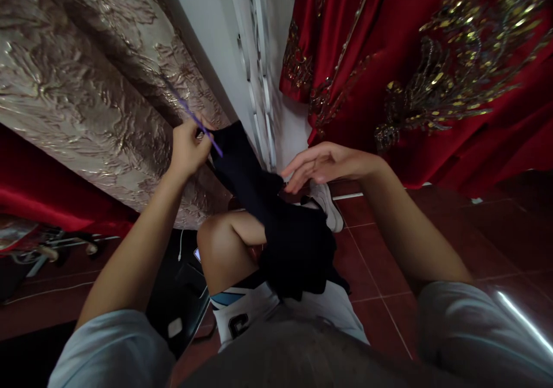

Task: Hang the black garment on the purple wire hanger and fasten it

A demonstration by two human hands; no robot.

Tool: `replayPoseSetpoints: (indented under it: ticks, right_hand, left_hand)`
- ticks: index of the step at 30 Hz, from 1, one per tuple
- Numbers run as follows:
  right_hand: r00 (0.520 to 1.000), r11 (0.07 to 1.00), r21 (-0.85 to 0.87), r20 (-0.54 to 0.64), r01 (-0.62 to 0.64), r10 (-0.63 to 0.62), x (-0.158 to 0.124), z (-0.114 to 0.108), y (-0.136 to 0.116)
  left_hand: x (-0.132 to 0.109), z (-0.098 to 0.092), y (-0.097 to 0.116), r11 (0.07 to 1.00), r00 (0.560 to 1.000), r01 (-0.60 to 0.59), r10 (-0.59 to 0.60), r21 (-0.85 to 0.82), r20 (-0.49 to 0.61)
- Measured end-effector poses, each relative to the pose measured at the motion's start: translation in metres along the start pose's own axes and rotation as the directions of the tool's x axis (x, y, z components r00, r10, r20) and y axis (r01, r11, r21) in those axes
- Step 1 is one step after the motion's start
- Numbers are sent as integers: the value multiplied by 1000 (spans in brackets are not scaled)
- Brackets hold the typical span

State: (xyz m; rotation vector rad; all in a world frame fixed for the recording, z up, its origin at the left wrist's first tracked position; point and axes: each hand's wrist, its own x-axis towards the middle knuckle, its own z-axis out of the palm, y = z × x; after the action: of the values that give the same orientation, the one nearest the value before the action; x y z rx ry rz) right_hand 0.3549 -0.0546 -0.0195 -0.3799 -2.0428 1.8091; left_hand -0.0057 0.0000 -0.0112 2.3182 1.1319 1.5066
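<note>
A black garment [276,215] drapes over my raised knee [220,244], one end lifted up to the left. My left hand [188,146] is closed, pinching that lifted end together with a thin purple stick [203,126], perhaps a pencil or a crochet hook. My right hand [324,163] hovers just right of the cloth with its fingers stretched out and apart, holding nothing. I sit with white printed shorts [259,310] on my lap.
A beige embossed curtain [86,77] hangs at the left. Red fabric with gold sequin embroidery [432,71] hangs at the right, a white frame [259,77] between them. A white shoe [328,204] rests on the red tile floor [432,244]. Dark objects lie at the lower left.
</note>
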Motion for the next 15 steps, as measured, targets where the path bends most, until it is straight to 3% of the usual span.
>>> replayPoseSetpoints:
  ticks: [2,4,6,9,12,15]
  right_hand:
    - [974,964,-263,-223,-30,-30,6,5,15]
    - [864,825,-559,-452,-81,-221,19,12,30]
    - [764,622,-769,-486,-145,-423,32,20,42]
    - [714,397,-906,-376,-148,-591,45,31,54]
    - [687,342,-919,-377,-196,-621,39,31,60]
    - [599,380,-847,-532,-373,-599,14,18,65]
  left_hand:
    - [-9,5,25,986,986,-137,144,-99,77]
    - [-15,14,62,962,965,-202,227,-184,132]
    - [-20,25,100,954,962,-130,187,-268,199]
    - [-23,39,136,913,946,57,80,-403,314]
    - [-24,41,125,858,934,218,-44,-466,355]
    - [-35,30,84,803,933,354,-268,-479,239]
